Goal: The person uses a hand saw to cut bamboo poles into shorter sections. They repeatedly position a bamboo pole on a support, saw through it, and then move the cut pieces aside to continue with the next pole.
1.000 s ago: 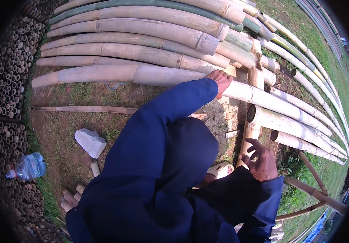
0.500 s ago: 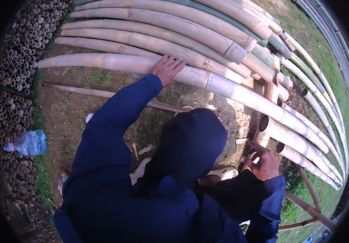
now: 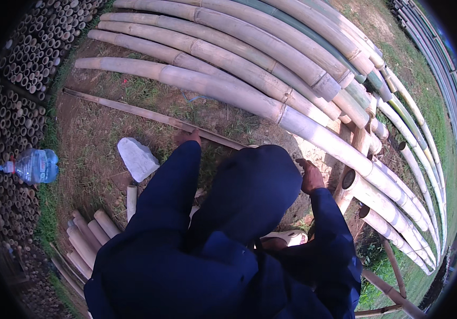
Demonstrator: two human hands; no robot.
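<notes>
My left hand is at a long, narrow bamboo strip lying low over the ground. Its fingers are blurred and meet the strip's near edge; whether they grip it does not show. My right hand hovers right of the dark hood, its index finger raised, the others loosely bent, with nothing visible in it. Beyond both hands, a thick pale bamboo pole runs from far left to near right, resting on a wooden support at the right.
More bamboo poles lie side by side beyond. Cut bamboo ends are stacked at the left, near a clear plastic bottle. A whitish block and short bamboo pieces lie left of my arm. A light-coloured shoe shows below.
My left hand has left the thick pole and come down to the bamboo strip. My right hand has moved up and left, away from the open pole ends. The view has shifted slightly.
</notes>
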